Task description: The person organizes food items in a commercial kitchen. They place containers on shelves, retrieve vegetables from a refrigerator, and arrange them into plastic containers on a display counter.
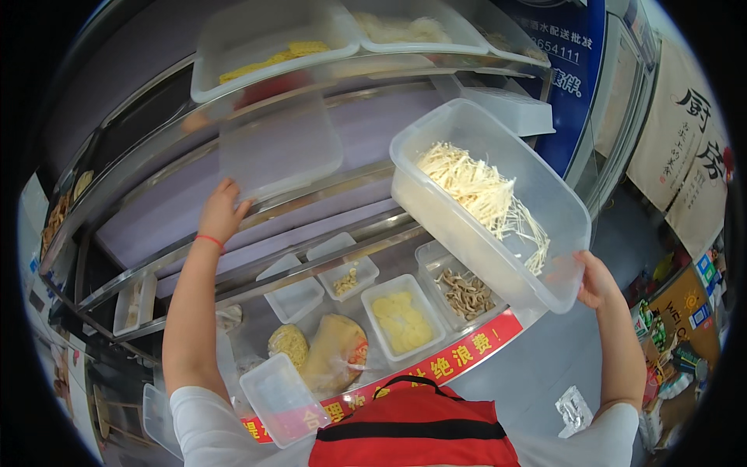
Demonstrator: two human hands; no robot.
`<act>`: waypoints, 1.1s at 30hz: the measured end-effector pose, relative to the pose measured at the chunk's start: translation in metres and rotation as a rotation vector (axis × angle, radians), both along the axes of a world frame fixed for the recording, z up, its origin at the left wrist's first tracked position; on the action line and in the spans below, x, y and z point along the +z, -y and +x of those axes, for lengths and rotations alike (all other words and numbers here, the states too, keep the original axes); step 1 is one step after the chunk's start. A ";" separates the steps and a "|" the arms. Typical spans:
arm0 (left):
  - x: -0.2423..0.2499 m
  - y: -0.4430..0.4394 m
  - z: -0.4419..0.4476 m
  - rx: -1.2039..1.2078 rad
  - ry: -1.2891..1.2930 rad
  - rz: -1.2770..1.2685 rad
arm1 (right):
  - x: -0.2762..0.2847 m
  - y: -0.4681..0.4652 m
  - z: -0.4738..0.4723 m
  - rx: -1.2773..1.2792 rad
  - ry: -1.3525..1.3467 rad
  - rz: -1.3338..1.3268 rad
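A clear plastic box (420, 204) is tilted in front of the shelves, with a heap of enoki mushrooms (473, 187) inside. My right hand (595, 280) grips its near right end. Some fingers show blurred through the plastic. On the left, my left hand (224, 213), a red band at its wrist, reaches to the metal rack with its thumb and fingers apart. Beside these fingertips is the corner of a translucent plastic container (280, 154) on the rack. Whether they touch it is unclear.
Larger tubs, one with yellow food (274, 61), line the upper shelf (373, 61). Below stand trays of sliced potato (402, 321) and brown mushrooms (467, 292). Bagged food (335, 356) and a translucent tub (286, 400) lie near me. Foil-like packaging (575, 411) is at the lower right.
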State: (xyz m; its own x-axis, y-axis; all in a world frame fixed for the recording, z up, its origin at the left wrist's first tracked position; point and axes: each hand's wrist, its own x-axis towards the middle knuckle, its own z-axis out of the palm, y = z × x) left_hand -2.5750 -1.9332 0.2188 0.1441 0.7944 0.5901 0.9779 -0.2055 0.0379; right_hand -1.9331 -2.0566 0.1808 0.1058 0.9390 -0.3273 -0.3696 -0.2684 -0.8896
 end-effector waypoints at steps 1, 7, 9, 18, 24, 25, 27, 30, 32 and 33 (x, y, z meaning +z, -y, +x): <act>-0.001 0.010 -0.013 0.040 0.020 -0.027 | 0.008 -0.011 -0.008 0.023 0.000 0.006; -0.022 0.047 -0.075 0.147 0.279 0.058 | 0.034 -0.097 -0.058 0.067 0.032 0.021; -0.020 0.051 -0.089 0.167 0.373 0.135 | 0.047 -0.128 -0.080 0.095 0.057 0.041; 0.011 0.075 -0.127 0.078 0.943 0.031 | 0.078 -0.239 -0.222 0.103 0.014 0.187; 0.028 0.114 -0.128 0.057 1.072 0.000 | 0.080 -0.269 -0.263 0.046 -0.105 0.138; 0.029 0.127 -0.127 0.069 1.077 -0.010 | 0.074 -0.269 -0.272 0.042 -0.116 0.155; 0.021 0.154 -0.124 0.106 1.045 0.029 | 0.061 -0.269 -0.282 0.026 -0.134 0.195; 0.005 0.195 -0.126 0.107 1.025 0.059 | 0.044 -0.282 -0.281 -0.023 -0.142 0.246; -0.001 0.234 -0.106 0.138 1.022 0.113 | 0.046 -0.278 -0.271 0.050 -0.096 0.248; -0.004 0.254 -0.094 0.153 1.024 0.132 | 0.047 -0.273 -0.265 0.084 -0.070 0.244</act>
